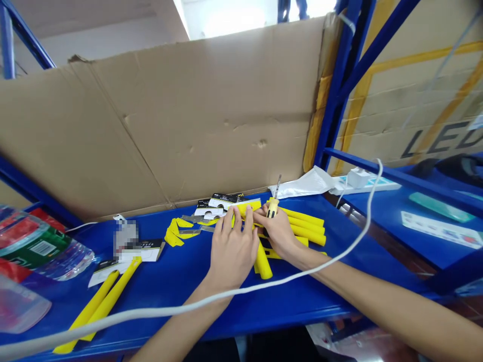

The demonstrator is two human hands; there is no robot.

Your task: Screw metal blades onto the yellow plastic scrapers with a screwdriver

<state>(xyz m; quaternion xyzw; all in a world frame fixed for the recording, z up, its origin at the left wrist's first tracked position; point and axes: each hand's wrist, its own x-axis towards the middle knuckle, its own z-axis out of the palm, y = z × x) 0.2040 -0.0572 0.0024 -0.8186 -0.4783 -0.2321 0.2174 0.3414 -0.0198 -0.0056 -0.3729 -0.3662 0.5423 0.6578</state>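
My left hand (233, 251) lies over a yellow tube (249, 206), its fingers curved onto it and its thumb partly hidden. In my right hand (279, 231) is a screwdriver (272, 207) with a pale yellow handle, its metal shaft pointing up. The right fingertips meet the left hand's side at the tube; the exact contact is hidden. Another yellow tube (264, 264) sticks out below the hands toward me. Several yellow tubes (307, 229) lie side by side beyond my right hand. Left of the hands are yellow scraps (173, 234) and clear strips (188, 232).
Black-and-white cards (222, 200) lie against the cardboard wall (211, 115). Two yellow tubes (101, 306) and a large plastic bottle (45, 246) are at left. A white cable (211, 300) crosses in front of my forearms. A power strip (372, 185) sits right, beside a blue frame post (337, 95).
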